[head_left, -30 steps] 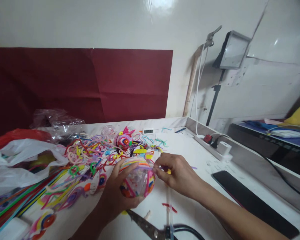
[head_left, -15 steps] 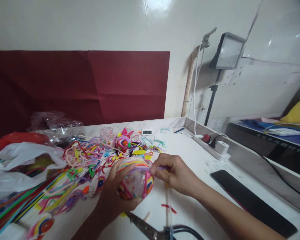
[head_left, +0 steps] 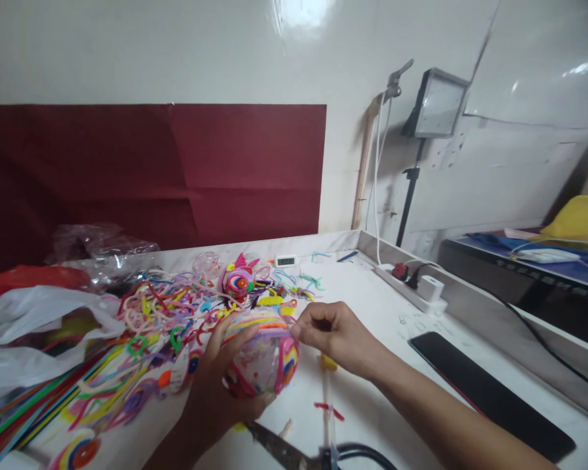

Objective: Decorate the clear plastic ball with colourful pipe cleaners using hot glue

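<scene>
My left hand point(head_left: 213, 385) is wrapped round a clear plastic ball point(head_left: 259, 365) from the left, thumb below and fingers above. Orange, yellow and pink pipe cleaners band its top, and a coloured ring pattern sits on its right side. A purple pipe cleaner point(head_left: 269, 334) crosses the ball under those bands. Its right end meets the pinched thumb and forefinger of my right hand point(head_left: 330, 333), which touch the ball's edge. Below the ball lie scissors point(head_left: 279, 447), their handles partly cut off by the frame. A finished-looking pipe-cleaner fish point(head_left: 238, 279) stands behind the ball.
Tangled pipe cleaners point(head_left: 161, 307) spread over the left of the table, beside a white plastic bag point(head_left: 39, 346). A small digital clock point(head_left: 285, 261) stands at the back. On the right are a power strip point(head_left: 411, 290) and a long black object point(head_left: 490, 395).
My right fingertips have drawn closer to the ball's right edge, and the purple strip between them shows less. The whole view has shifted slightly; my left hand keeps its hold.
</scene>
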`<act>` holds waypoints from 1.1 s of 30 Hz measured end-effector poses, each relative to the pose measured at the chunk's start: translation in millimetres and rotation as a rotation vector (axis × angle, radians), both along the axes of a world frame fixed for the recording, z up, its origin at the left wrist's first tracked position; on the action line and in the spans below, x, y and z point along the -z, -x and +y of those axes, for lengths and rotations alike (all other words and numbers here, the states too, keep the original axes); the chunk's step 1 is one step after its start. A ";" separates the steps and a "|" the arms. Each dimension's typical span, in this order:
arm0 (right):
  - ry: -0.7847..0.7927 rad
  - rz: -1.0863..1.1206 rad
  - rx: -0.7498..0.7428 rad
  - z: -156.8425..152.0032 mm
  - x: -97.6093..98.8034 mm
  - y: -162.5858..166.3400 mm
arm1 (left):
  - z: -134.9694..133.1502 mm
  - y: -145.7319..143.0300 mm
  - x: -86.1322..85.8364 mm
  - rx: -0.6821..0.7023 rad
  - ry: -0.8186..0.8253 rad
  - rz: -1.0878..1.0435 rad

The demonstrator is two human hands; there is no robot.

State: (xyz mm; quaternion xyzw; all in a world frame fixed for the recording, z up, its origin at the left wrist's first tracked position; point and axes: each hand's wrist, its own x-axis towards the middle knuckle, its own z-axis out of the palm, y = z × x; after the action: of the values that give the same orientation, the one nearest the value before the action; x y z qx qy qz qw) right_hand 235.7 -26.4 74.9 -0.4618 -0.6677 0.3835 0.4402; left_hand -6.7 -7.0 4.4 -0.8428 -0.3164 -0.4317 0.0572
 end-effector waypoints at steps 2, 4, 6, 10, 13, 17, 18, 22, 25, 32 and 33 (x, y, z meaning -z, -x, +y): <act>0.038 0.012 0.004 1.1 -1.0 1.4 | 0.1 0.1 0.2 -0.004 -0.004 -0.002; 0.064 0.022 0.009 2.1 -2.3 2.8 | -0.1 0.1 0.5 -0.007 -0.001 -0.008; 0.084 0.037 0.009 3.0 -3.5 4.0 | -0.4 0.1 0.7 -0.009 0.006 -0.009; 0.130 0.068 -0.008 4.6 -4.6 5.3 | -1.3 -0.5 0.1 -0.012 -0.012 -0.013; 0.144 0.067 -0.025 6.1 -5.0 5.2 | -1.7 -1.7 -0.7 -0.012 -0.019 -0.010; 0.156 -0.012 -0.022 8.4 -8.8 3.7 | -1.1 -2.4 -0.6 0.008 -0.022 -0.016; 0.167 -0.050 -0.018 8.9 -10.8 3.3 | -1.0 -2.2 -0.3 0.013 -0.020 -0.016; 0.205 -0.161 -0.020 10.1 -20.4 2.6 | -0.8 -0.6 1.1 0.010 -0.047 0.016; 0.208 -0.224 -0.029 11.1 -26.7 2.8 | -1.1 -0.9 1.4 -0.003 -0.066 0.022; 0.114 -0.462 -0.042 13.5 -42.2 3.7 | -4.2 -5.3 -0.5 -0.013 -0.057 -0.022; 0.096 -0.505 -0.039 13.2 -45.6 4.7 | -4.6 -5.6 -0.5 -0.019 -0.050 -0.017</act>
State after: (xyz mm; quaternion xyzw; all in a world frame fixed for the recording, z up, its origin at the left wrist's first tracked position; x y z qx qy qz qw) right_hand 231.0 -13.3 120.4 -0.5504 -0.7462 0.2955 0.2299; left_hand -1.2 -11.6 4.9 -0.8344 -0.3141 -0.4459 0.0797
